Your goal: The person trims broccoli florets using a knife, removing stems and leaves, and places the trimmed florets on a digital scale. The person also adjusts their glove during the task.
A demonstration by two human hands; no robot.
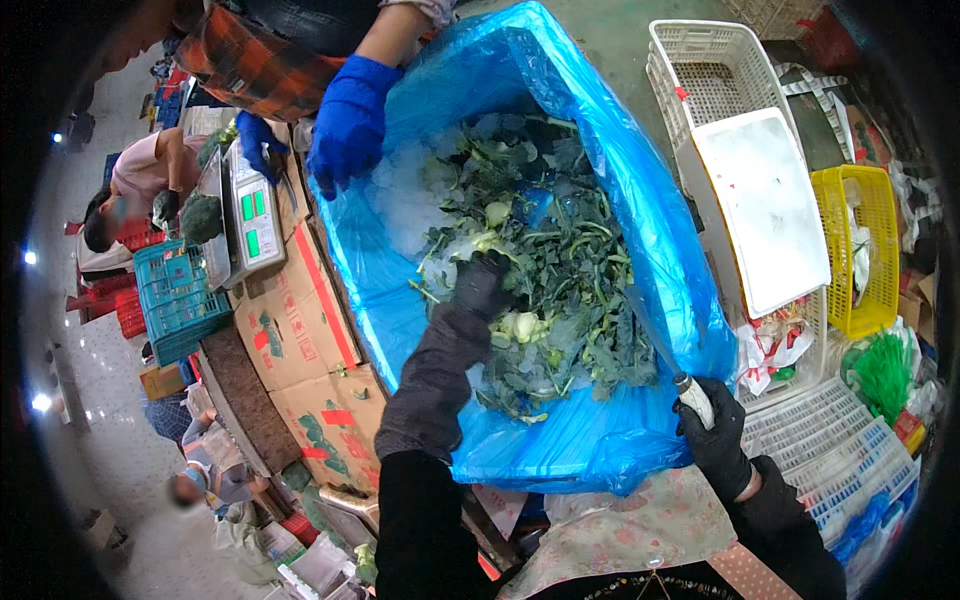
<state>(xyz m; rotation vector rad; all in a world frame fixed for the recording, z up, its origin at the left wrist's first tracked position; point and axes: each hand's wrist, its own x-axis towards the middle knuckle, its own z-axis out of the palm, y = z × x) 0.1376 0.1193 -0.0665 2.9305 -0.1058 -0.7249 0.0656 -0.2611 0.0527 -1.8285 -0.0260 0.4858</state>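
My left hand [484, 285], in a black glove, reaches into a large bin lined with blue plastic film [525, 442]. It touches the heap of broccoli leaves and trimmings [570, 262]. A pale green stem piece [484, 241] lies at its fingertips, which are partly hidden, so its grip is unclear. My right hand [716, 435], also black-gloved, holds a knife by its whitish handle [695, 403] at the bin's near right side. The knife blade [651, 330] points away from me, over the liner. Pale cut stems [520, 327] and crushed ice [409, 199] lie among the leaves.
A co-worker's blue-gloved hand [345, 127] rests at the bin's far left edge, the other beside a digital scale [255, 202]. Broccoli heads [201, 217] sit by a teal crate [180, 300]. Flattened cardboard [300, 322] covers the left table. White foam box [765, 210] and yellow basket [855, 247] stand right.
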